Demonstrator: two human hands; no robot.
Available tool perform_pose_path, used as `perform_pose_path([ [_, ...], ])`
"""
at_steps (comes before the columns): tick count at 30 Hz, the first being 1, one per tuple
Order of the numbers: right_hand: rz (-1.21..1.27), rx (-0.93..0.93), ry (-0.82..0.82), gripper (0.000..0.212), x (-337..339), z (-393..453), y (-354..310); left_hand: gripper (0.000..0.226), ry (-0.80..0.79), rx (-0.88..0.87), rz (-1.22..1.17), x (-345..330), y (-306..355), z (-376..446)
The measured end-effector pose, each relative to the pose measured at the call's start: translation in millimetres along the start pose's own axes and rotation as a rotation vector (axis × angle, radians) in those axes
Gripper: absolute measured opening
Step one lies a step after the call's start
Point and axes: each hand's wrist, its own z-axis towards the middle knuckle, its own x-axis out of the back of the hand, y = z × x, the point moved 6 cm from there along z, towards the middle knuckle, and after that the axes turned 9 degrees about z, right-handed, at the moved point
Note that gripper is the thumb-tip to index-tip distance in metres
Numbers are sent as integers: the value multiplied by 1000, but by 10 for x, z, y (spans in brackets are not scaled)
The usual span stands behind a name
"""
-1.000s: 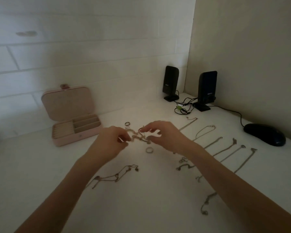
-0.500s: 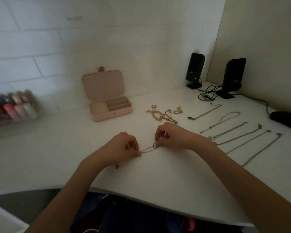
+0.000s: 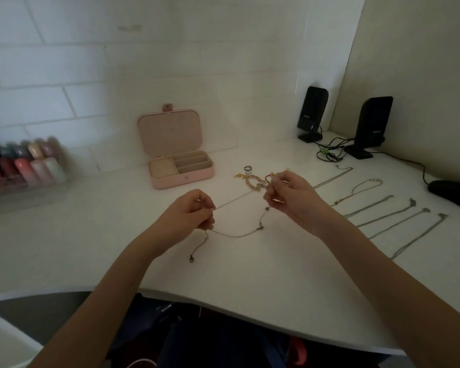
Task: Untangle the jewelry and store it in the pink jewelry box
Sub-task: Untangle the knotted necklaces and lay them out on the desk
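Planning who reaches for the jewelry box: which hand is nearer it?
Left. The left hand is just in front of the box; the right hand is farther off to its right.

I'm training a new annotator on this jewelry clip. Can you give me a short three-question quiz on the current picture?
1. True or false: the pink jewelry box stands with its lid open.
2. What do the left hand and right hand hold between them? A) a ring B) a thin chain C) a cable
3. Fill in: the two black speakers stand at the table's far ____ corner.

Key: 1 true; 2 B; 3 right.
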Motion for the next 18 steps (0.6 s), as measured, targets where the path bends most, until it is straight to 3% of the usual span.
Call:
perform_pose_path([
  [5, 9, 9, 23, 9, 153, 14, -194, 21, 6, 49, -83, 64, -10, -3],
  [9, -89, -39, -68, 7, 231, -22, -241, 25, 55, 42, -210, 162, -19, 5],
  [11, -220, -72, -132, 11, 251, -42, -230, 27, 81, 19, -84, 229, -33, 23],
  [15, -771, -38, -223, 17, 261, -51, -200, 19, 131, -2, 439, 313, -78, 62],
  [18, -955, -47, -279, 13, 251, -87, -149, 17, 143, 33, 472, 353, -127, 82],
])
